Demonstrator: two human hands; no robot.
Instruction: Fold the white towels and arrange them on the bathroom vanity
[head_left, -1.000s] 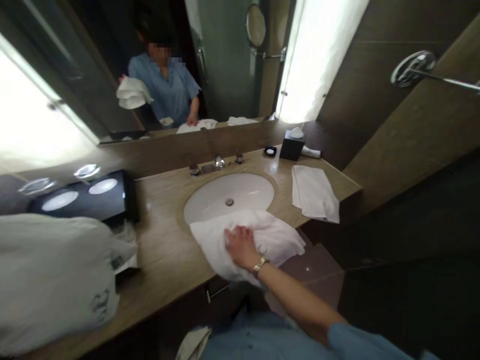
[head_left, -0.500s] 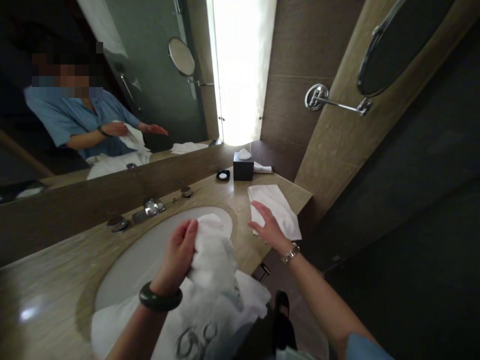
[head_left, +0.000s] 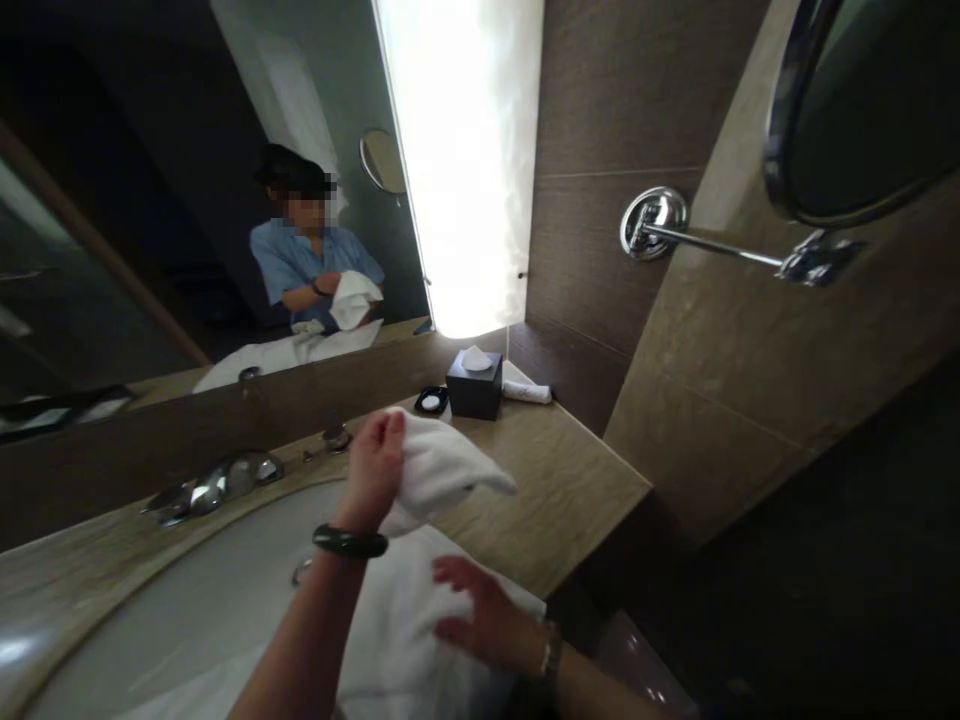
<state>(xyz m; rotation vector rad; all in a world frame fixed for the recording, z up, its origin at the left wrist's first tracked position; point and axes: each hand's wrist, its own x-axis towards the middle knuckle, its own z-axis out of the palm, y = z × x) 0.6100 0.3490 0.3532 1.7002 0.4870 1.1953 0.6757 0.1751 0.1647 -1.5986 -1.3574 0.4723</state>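
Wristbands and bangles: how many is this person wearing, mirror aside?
2: a dark bangle on the wrist of the left hand, and a blurred metal band on the wrist of the right hand. None looks hidden.

Left hand (head_left: 377, 465) raised, fingers closed, right hand (head_left: 484, 615) open

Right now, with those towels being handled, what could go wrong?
The small towel hangs from the left hand near the black dish; a wide swing might knock it. The larger towel lies loosely across the edge of the sink, so it could slip in and, if there's water, get wet.
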